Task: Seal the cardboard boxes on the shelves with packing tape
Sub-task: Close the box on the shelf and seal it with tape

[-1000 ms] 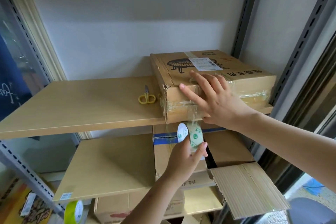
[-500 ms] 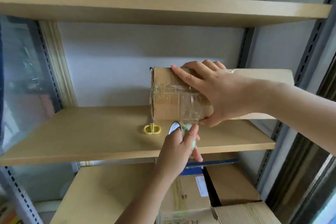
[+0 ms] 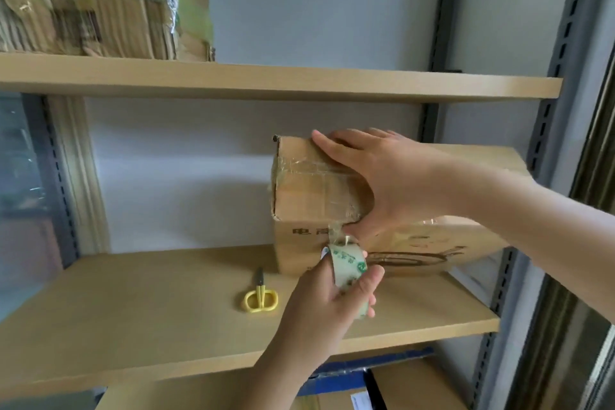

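Note:
A flat cardboard box [image 3: 301, 196] is tipped up on the middle shelf [image 3: 166, 319], its end face and printed underside toward me. My right hand [image 3: 386, 183] spans that end face, fingers over the top edge and thumb at the bottom edge. Clear tape bands wrap the end face. A strip of tape runs down from the box's bottom edge to a roll of clear packing tape [image 3: 349, 268], which my left hand [image 3: 327, 306] grips just below the box.
Small yellow-handled scissors [image 3: 260, 296] lie on the middle shelf left of the box. Flattened cardboard [image 3: 90, 0] is stacked on the top shelf at left. More boxes [image 3: 382, 389] sit on the shelf below. Grey metal uprights [image 3: 545, 130] stand at right.
The view has risen from above the box to below it. The box has been tilted up so that its underside shows. My left hand with the roll stays under its front edge.

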### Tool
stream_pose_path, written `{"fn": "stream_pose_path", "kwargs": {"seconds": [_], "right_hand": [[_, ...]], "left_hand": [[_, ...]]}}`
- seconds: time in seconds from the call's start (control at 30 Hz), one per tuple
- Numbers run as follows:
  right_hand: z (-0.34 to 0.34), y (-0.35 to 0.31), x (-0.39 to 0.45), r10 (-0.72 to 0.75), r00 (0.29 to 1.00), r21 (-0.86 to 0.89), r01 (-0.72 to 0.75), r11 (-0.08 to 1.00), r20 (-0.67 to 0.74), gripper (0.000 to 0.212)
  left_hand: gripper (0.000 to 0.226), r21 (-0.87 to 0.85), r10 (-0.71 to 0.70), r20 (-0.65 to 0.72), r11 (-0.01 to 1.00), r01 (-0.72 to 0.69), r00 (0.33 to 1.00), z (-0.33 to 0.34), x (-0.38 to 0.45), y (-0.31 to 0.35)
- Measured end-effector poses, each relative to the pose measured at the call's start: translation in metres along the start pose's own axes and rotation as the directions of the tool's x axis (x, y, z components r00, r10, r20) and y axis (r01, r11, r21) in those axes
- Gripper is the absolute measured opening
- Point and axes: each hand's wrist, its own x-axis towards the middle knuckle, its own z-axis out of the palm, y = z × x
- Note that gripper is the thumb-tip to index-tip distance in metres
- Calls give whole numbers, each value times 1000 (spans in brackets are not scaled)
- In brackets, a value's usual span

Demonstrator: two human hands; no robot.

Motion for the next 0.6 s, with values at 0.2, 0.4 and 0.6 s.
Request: {"fn": "stream_pose_path", "kwargs": {"seconds": [0.2,0.4,0.6], "right_hand": [[-32,44,21,36,998,293,-50,955,52,81],[-3,47,28,100,994,198,-92,976,-33,87],[7,47,46,124,990,63,-120,991,-70,70]], "left_hand": [[40,-132,209,-29,969,-211,978,-5,-5,31],[38,63,224,-189,974,-216,956,-6,21,33],[47,73,86,-319,995,-66,944,4,33,23]]}}
